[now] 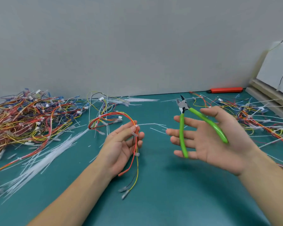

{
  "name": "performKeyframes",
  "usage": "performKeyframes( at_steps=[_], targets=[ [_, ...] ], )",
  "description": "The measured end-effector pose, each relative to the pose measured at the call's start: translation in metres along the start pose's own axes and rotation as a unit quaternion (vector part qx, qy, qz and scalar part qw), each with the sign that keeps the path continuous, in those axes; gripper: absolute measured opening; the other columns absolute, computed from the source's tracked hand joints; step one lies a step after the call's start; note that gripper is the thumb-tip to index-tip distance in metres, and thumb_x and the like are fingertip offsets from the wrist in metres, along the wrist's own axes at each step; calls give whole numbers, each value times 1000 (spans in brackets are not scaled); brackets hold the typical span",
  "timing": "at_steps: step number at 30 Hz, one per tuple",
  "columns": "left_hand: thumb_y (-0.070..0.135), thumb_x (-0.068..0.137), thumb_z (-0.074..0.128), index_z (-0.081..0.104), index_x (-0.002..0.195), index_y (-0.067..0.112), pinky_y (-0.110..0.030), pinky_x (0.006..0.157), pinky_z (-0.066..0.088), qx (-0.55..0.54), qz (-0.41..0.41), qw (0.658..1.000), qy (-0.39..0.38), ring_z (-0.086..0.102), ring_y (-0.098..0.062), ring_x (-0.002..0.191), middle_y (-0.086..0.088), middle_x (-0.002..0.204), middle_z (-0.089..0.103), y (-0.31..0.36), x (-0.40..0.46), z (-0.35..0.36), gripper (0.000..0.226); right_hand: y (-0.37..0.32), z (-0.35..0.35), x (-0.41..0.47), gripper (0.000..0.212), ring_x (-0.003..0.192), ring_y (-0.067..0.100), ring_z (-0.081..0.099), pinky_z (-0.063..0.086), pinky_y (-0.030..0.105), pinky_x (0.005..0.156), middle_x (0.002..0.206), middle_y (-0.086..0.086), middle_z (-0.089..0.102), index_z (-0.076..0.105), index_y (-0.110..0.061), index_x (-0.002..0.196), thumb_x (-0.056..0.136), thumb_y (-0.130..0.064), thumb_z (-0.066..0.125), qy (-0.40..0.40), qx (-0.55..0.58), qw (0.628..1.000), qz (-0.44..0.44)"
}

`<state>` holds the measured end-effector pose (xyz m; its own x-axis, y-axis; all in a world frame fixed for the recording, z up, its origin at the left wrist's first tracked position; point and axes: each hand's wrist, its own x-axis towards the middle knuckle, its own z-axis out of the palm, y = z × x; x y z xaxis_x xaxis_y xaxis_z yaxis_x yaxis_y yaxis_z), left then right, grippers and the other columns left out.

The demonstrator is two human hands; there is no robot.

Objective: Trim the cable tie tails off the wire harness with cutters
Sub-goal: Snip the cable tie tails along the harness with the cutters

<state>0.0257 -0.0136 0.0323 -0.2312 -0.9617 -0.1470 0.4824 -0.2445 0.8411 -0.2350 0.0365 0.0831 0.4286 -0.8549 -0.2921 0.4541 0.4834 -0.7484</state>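
Observation:
My left hand [121,145] pinches a red and yellow wire harness [114,114] between thumb and fingertips, just above the green table mat. A white cable tie tail [151,124] sticks out to the right from the pinched spot. The harness loops back to the left and its terminal ends hang down below my palm. My right hand [219,141] is held palm up with straight fingers. Green-handled cutters [182,137] lie across its fingers and palm, with the jaws open and pointing away from me. The two hands are a short gap apart.
A large tangled pile of harnesses [26,118] lies at the left and another pile [255,118] at the right. Loose white cable ties [44,162] are strewn across the mat. A red tool [225,90] lies by the wall, with boards [268,93] at the far right.

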Motion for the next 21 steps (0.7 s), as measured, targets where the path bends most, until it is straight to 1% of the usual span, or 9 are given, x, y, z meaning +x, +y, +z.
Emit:
performKeyframes(
  at_steps=[2, 4, 5, 7, 8, 9, 11, 14, 21],
  targets=[
    [19, 72, 76, 71, 102, 9, -26, 55, 56, 10, 10, 1000, 22, 72, -18, 71, -4, 86, 71, 1, -2, 3, 32, 14, 10, 7, 61, 112, 35, 67, 52, 56, 96, 136, 24, 64, 60, -21, 136, 82, -50, 63, -33, -22, 999, 0],
    [22, 69, 78, 73, 96, 10, -27, 54, 56, 16, 20, 999, 36, 73, -18, 71, -3, 85, 71, 2, -4, 4, 30, 32, 19, 14, 48, 106, 26, 69, 55, 48, 90, 124, 14, 73, 66, -32, 127, 82, -49, 63, 15, -174, 984, -44],
    [23, 70, 78, 75, 92, 12, -27, 54, 56, 15, 23, 999, 35, 73, -19, 71, -3, 85, 71, 2, -4, 4, 25, 39, 21, 16, 40, 102, 20, 70, 55, 43, 89, 116, 4, 76, 68, -39, 120, 82, -50, 64, 62, -299, 948, -91],
    [23, 74, 77, 79, 86, 16, -27, 55, 57, 9, 26, 999, 22, 74, -20, 73, -2, 85, 72, 4, -5, 4, 14, 47, 20, 17, 35, 97, 12, 66, 53, 35, 90, 106, -8, 72, 62, -47, 115, 81, -55, 64, 114, -507, 836, -174],
    [23, 75, 76, 80, 85, 19, -28, 56, 57, 7, 24, 1000, 15, 74, -21, 75, -2, 86, 72, 5, -6, 5, 12, 49, 18, 17, 37, 97, 7, 64, 52, 31, 89, 105, -11, 69, 59, -48, 117, 81, -57, 63, 115, -567, 792, -192],
    [23, 76, 76, 81, 86, 20, -28, 57, 57, 3, 22, 1000, 9, 75, -21, 76, -1, 86, 72, 7, -6, 5, 12, 52, 16, 18, 38, 100, 5, 61, 50, 26, 87, 107, -15, 67, 56, -49, 119, 82, -57, 62, 114, -600, 766, -198],
    [23, 77, 75, 81, 88, 21, -28, 58, 58, -8, 14, 1000, -5, 75, -20, 78, -1, 84, 72, 9, -7, 6, 12, 56, 13, 21, 37, 106, 2, 59, 46, 23, 85, 109, -20, 64, 53, -48, 122, 88, -51, 66, 111, -616, 754, -202],
    [23, 77, 75, 81, 89, 21, -26, 56, 57, -26, -8, 999, -22, 75, -18, 82, -1, 84, 72, 12, -10, 9, 14, 61, 9, 26, 36, 100, 3, 57, 41, 21, 82, 105, -22, 61, 52, -45, 125, 93, -42, 68, 117, -595, 762, -225],
    [23, 74, 76, 79, 91, 19, -22, 49, 53, -69, -73, 994, -48, 71, -13, 76, 0, 85, 70, 16, -17, 14, 18, 65, 11, 27, 38, 94, 4, 57, 40, 21, 82, 108, -24, 59, 51, -47, 124, 88, -45, 65, 121, -597, 749, -261]
  ],
)
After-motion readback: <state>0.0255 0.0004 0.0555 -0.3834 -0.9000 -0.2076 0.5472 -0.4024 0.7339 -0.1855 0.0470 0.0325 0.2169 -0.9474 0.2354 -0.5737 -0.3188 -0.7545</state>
